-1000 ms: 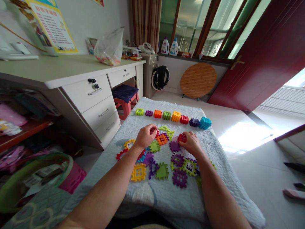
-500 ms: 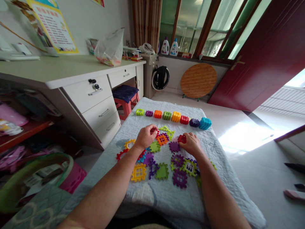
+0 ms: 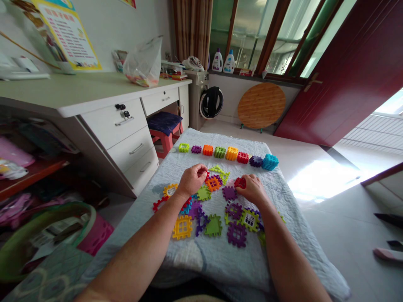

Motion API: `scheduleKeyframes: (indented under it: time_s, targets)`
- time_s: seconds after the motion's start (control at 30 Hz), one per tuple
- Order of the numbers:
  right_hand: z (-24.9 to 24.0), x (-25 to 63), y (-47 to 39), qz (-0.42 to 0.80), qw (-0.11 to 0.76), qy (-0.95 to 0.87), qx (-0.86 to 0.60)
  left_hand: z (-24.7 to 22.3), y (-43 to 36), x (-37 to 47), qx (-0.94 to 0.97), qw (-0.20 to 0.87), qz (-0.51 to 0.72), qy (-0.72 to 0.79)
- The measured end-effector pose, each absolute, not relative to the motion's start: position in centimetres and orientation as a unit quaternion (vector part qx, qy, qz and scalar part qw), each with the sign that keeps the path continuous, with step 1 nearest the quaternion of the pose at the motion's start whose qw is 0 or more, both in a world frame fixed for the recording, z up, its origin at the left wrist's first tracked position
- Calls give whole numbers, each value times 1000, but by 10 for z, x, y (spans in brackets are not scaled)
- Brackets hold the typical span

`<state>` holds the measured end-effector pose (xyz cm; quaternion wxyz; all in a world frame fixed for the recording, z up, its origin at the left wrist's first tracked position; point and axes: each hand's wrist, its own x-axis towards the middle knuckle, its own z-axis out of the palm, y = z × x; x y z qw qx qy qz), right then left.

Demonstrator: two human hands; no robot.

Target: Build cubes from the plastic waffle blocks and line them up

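Note:
My left hand [image 3: 192,180] is pinched closed over the middle of the pile, with a red interlocking tile [image 3: 207,175] at its fingertips, mostly hidden. Beside it lie an orange window tile [image 3: 213,183], a lime triangular piece [image 3: 220,171] and a green tile [image 3: 204,193]. Over on the right, my right hand [image 3: 252,188] has its fingers closed on a red window tile [image 3: 240,183], partly covered by them. Just below that is a purple tile [image 3: 229,193]. Nearer me lie a yellow window tile [image 3: 182,227], a green tile [image 3: 213,225] and a dark purple window tile [image 3: 237,234].
Stacks sorted by colour form a row along the far side, from a lime stack [image 3: 184,147] to a blue stack [image 3: 270,162]. A pale cloth [image 3: 189,260] covers the table. To the left stands a white desk [image 3: 122,126], with a stool [image 3: 165,126] beside it.
Both hands keep nearly the same pose at the same tiles. The whole view has shifted very slightly; no tile has visibly moved.

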<state>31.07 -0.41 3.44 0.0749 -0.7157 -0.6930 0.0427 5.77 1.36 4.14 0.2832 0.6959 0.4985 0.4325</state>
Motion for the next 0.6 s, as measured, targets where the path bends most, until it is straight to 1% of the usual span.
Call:
scheduleKeyframes:
  time_s: [0.17, 0.3, 0.47, 0.6]
  targets:
    - [34, 312, -3, 51, 76, -694, -714, 41, 14, 57, 699, 282, 433, 495]
    - [34, 316, -2, 68, 108, -688, -714, 42, 14, 57, 702, 278, 430, 495]
    - [34, 323, 0, 61, 150, -673, -721, 42, 14, 57, 701, 279, 432, 494]
    - [35, 325, 0, 63, 150, -680, -715, 41, 14, 57, 702, 276, 433, 494]
